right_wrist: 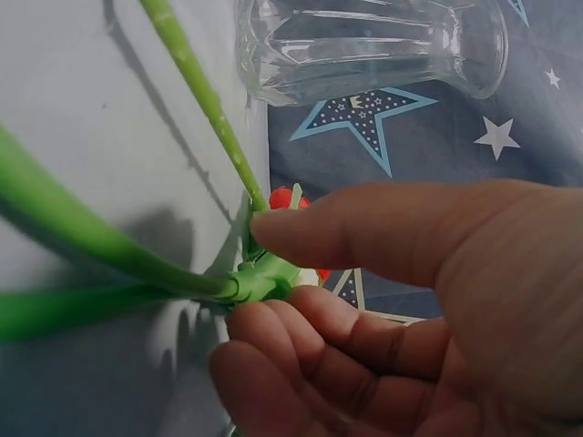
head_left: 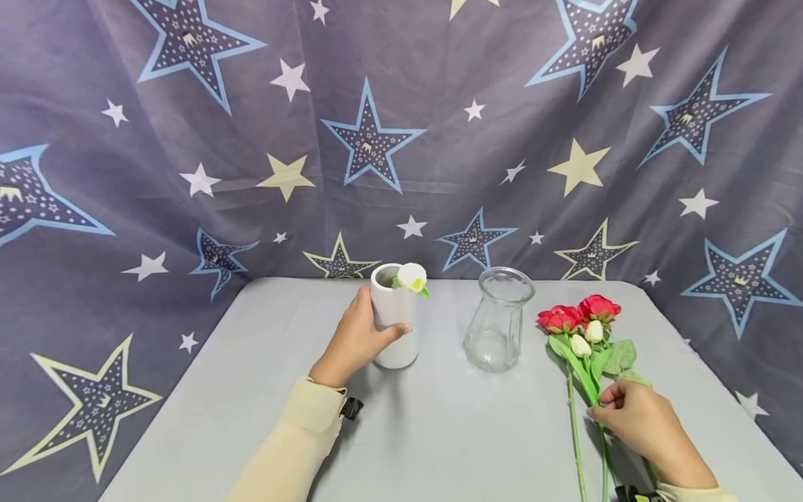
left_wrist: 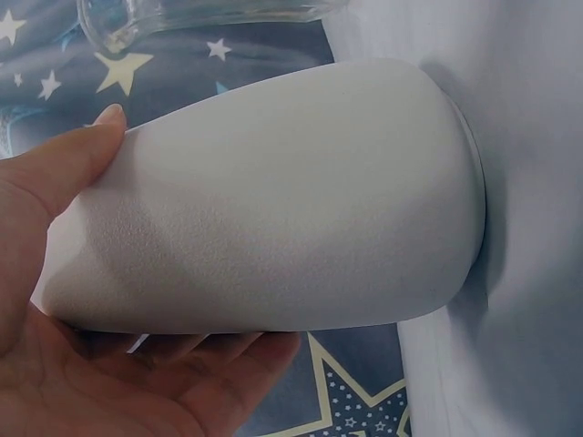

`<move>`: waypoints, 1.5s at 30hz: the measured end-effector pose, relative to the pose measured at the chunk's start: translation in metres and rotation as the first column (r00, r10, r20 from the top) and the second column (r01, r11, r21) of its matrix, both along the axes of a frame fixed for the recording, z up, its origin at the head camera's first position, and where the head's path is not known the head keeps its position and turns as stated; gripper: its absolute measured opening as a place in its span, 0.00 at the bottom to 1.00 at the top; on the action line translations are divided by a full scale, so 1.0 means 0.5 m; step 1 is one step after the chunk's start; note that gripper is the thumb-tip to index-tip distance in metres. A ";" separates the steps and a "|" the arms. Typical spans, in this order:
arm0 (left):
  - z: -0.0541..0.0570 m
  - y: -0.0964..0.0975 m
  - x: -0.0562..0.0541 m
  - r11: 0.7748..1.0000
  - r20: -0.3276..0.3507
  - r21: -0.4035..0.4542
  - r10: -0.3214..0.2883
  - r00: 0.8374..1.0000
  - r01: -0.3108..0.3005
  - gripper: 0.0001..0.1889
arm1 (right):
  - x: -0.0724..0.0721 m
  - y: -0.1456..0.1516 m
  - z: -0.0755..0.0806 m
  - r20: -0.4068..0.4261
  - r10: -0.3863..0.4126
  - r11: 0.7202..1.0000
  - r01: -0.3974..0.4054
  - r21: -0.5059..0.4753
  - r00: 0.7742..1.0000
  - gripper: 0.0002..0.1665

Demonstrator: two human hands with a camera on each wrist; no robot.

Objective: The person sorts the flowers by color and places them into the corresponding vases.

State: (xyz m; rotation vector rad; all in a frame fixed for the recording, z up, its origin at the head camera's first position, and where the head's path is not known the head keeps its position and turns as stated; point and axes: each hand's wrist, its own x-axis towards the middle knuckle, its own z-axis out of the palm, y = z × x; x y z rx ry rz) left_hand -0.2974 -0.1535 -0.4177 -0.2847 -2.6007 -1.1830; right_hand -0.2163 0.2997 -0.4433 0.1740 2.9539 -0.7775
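My left hand [head_left: 360, 335] grips a white cylindrical vase [head_left: 396, 341] that stands upright on the table, thumb on the near side in the head view. A white flower [head_left: 412, 277] leans over the vase's rim. In the left wrist view, the vase [left_wrist: 273, 200] lies between thumb and fingers. My right hand [head_left: 646, 425] is at the stems of white tulips [head_left: 580, 346], beside red flowers [head_left: 560, 318]. The right wrist view shows the thumb and loosely bent fingers apart, around a green stem [right_wrist: 118, 250] without pinching it.
A clear glass vase [head_left: 495, 335] stands upright between the white vase and the flowers. The grey table [head_left: 464, 439] ends at a star-patterned cloth [head_left: 439, 174] hanging behind. Long flower stems [head_left: 576, 446] reach toward the table's front.
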 end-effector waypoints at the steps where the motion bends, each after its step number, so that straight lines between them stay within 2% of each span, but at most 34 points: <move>1: 0.000 0.000 -0.001 1.000 -0.001 -0.003 0.001 1.000 -0.001 0.49 | 0.000 0.000 -0.001 0.008 0.000 1.000 0.000 -0.001 1.000 0.21; 10: 0.001 0.001 -0.001 1.000 0.006 0.005 -0.003 1.000 0.003 0.47 | 0.006 0.009 -0.001 0.068 0.017 1.000 -0.018 0.016 0.998 0.19; 18: 0.000 -0.001 -0.004 1.000 -0.003 0.009 -0.015 1.000 0.015 0.47 | 0.010 0.011 -0.003 0.079 0.042 0.999 -0.045 0.026 0.996 0.14; 32: 0.004 0.001 0.003 1.000 -0.007 0.013 -0.011 1.000 0.012 0.48 | 0.013 0.003 -0.007 0.171 0.027 1.000 -0.027 0.000 0.985 0.16; 45: 0.003 0.002 0.000 1.000 0.007 0.015 -0.015 1.000 0.014 0.49 | 0.017 0.007 0.007 0.083 0.017 1.000 -0.017 0.001 0.996 0.15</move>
